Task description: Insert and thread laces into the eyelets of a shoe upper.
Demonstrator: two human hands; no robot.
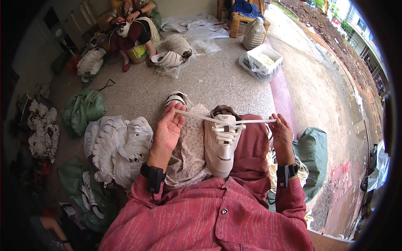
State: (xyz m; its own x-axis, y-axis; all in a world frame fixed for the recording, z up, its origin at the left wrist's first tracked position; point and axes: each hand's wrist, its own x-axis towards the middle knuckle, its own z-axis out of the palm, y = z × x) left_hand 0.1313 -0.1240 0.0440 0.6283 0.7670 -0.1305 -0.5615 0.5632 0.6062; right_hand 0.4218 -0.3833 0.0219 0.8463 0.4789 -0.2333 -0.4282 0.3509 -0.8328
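Note:
A pale beige sneaker (219,155) rests on my lap between my thighs, its toe toward me. White lace crosses its tongue in several rows. My left hand (168,130), palm turned up, grips one end of the shoelace (197,116) between its fingers. Off to the right, my right hand (282,136) pinches the other end. Both ends stretch out sideways, nearly straight, from the top of the shoe. Past my left fingertips is another shoe (176,98), dark and white, partly hidden by that hand.
White shoe uppers (119,150) are heaped at my left, near a green sack (83,112). Right of my leg are loose cream laces (300,169) and a green bag (313,152). Ahead stands a plastic-lined white box (268,58). Far left, a seated person (132,21) handles a shoe.

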